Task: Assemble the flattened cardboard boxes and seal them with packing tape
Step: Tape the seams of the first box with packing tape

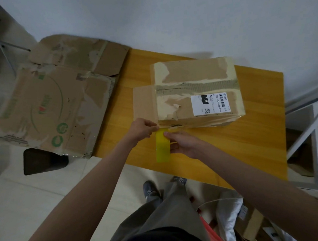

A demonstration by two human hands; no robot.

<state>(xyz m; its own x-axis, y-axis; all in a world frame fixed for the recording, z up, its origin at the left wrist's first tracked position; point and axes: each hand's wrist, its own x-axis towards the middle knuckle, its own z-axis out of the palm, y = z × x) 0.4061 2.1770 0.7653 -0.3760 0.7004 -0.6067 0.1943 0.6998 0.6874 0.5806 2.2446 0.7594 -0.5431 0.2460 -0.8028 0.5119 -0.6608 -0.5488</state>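
- Box (197,90) stands assembled mid-surface (260,141), far of both hands; one flap (144,102) juts left. Worn, light, fairly stiff board; likely slides if pushed.
- Tape (163,145), yellow roll seen edge-on, just near of box's near-left corner. Sticky, thin; best held by roll body and free end.
- Left hand (142,129) pinches at that corner, apparently the tape end; arm reaches in from near left.
- Right hand (184,143) grips roll, fingers curled round it, forearm from near right.
- Flattened box (46,102) lies left, overhanging surface.

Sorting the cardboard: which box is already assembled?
The box with the white label, on the yellow table. The big green-printed cardboard on its left lies flat.
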